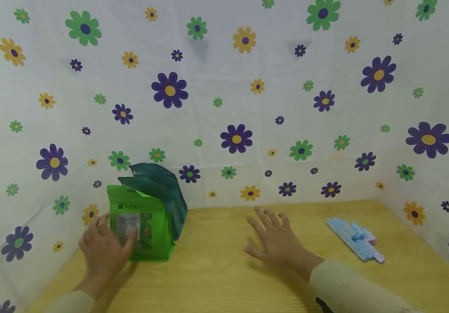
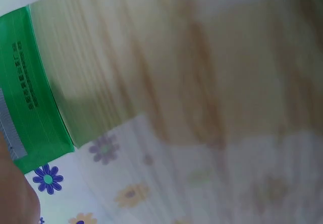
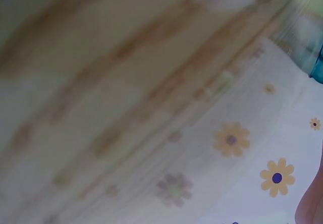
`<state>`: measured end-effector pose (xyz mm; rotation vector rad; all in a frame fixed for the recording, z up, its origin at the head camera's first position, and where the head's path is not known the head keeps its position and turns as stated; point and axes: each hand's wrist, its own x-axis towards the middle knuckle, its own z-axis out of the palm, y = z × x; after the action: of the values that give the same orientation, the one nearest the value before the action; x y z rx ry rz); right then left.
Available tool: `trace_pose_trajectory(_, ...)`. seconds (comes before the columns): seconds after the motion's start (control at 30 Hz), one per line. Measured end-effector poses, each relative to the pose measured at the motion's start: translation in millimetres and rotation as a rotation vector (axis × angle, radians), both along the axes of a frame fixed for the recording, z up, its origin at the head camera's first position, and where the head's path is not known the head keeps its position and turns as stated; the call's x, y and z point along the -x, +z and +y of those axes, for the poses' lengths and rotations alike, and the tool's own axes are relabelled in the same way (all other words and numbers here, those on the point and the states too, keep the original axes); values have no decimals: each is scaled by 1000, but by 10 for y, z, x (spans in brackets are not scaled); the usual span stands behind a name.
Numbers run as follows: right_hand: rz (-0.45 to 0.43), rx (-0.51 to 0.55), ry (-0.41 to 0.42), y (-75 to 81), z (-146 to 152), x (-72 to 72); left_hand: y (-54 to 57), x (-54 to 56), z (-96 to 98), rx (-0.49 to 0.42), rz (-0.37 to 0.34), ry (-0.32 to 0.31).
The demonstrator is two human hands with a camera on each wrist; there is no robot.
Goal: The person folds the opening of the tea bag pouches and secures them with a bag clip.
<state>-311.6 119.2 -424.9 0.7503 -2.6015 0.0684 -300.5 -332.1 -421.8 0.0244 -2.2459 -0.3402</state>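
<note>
A bright green pouch (image 1: 150,224) with a pale label and dark printing stands upright on the table at the left in the head view. My left hand (image 1: 104,250) holds its left side, the thumb across the front by the label and the fingers at the side edge, partly hidden. Right behind the pouch is a dark teal bag (image 1: 161,180) with a pointed top. My right hand (image 1: 277,241) is over the middle of the table, fingers spread and holding nothing. In the left wrist view, the green pouch (image 2: 30,88) shows at the left edge.
Light blue patterned strips (image 1: 349,237) with a pale pink piece lie at the right on the wood-grain table (image 1: 216,282). A white flowered sheet (image 1: 208,117) encloses the back and both sides. Both wrist views are largely blurred.
</note>
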Motion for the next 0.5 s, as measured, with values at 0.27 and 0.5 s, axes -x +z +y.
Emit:
trace_pose_trajectory(0.27, 11, -56, -3, 6, -39, -14, -30, -17, -42, -47, -238, 89)
trace_pose_trajectory(0.5, 21, -85, -29, 83, -33, 58, 35, 9, -33, -43, -265, 22)
